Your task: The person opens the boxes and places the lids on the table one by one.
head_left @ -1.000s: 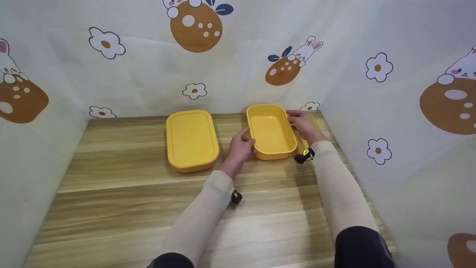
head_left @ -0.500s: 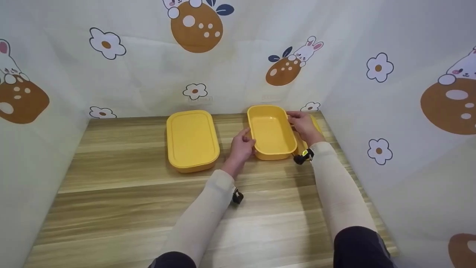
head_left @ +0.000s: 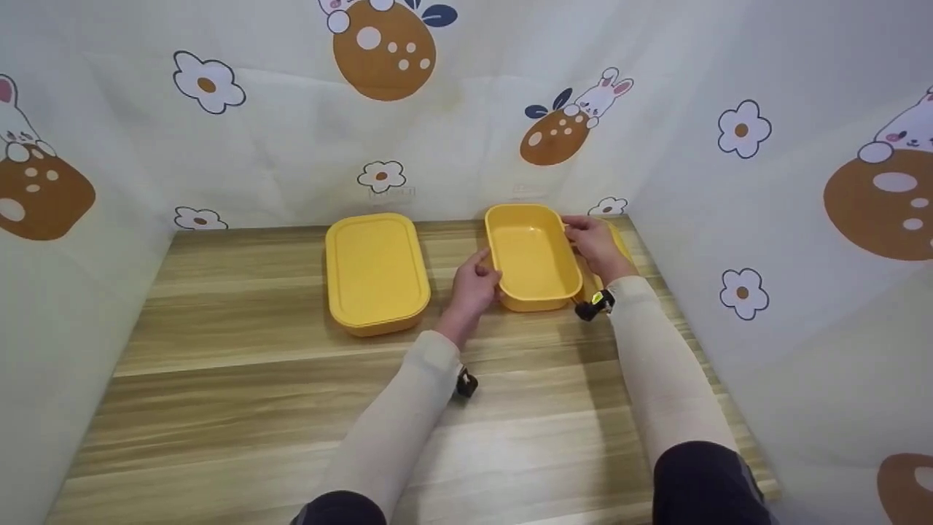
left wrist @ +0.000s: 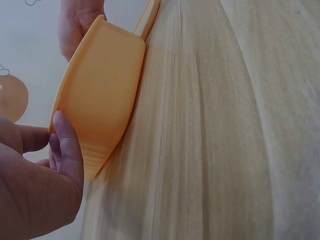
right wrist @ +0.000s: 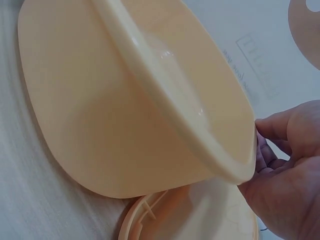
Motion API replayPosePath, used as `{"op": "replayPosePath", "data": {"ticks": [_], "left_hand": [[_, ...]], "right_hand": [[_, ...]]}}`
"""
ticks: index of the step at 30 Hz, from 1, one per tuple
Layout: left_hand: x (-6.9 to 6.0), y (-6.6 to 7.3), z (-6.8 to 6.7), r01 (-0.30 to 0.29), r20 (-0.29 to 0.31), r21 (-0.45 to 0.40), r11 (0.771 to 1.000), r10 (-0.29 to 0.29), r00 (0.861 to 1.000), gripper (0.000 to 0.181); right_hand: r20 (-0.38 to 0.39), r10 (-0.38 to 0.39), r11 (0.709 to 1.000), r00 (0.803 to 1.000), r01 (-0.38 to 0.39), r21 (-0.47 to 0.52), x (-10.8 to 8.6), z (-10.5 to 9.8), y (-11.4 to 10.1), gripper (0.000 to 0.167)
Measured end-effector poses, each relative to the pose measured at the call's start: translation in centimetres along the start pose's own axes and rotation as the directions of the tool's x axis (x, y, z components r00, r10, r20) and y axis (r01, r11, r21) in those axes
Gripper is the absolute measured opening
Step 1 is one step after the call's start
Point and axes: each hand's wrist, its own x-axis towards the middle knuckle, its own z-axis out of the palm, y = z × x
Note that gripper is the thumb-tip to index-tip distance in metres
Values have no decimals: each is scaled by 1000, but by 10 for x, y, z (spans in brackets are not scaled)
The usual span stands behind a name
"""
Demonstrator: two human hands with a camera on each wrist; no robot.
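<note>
A yellow uncovered box [head_left: 532, 266] stands between the two hands at the back right, its inside empty. The left hand [head_left: 474, 288] grips its left rim; in the left wrist view, curled fingers of that hand [left wrist: 42, 182] lie against the rim and outer wall of the box [left wrist: 102, 75]. At the far right corner of the box, the right hand [head_left: 598, 244] holds the rim. The right wrist view shows the right hand [right wrist: 290, 167] at the edge of the box [right wrist: 95, 115]. A yellow lid [head_left: 621, 244] lies partly hidden beneath the right hand; the lid [right wrist: 210, 215] is beside the box.
A second yellow box with its lid on [head_left: 377, 273] stands left of the hands, a gap apart. Patterned cloth walls [head_left: 291, 131] rise behind and at both sides of the wooden table [head_left: 240, 408].
</note>
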Motion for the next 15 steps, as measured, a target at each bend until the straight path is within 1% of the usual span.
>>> {"op": "replayPosePath", "data": {"ticks": [3,9,15], "left_hand": [[0,-1,0,6,0,-7,1000,-6,1000,63],[-1,-2,1,27,8,-22,999,-27,1000,62],[1,-3,1,28,1,-17,999,-28,1000,62]], "right_hand": [[4,2,1000,1000,-2,-2,1,-1,1,42],[7,-20,1000,1000,20,-12,0,-2,2,42],[7,-29,1000,1000,29,-6,-1,-2,3,41]]}}
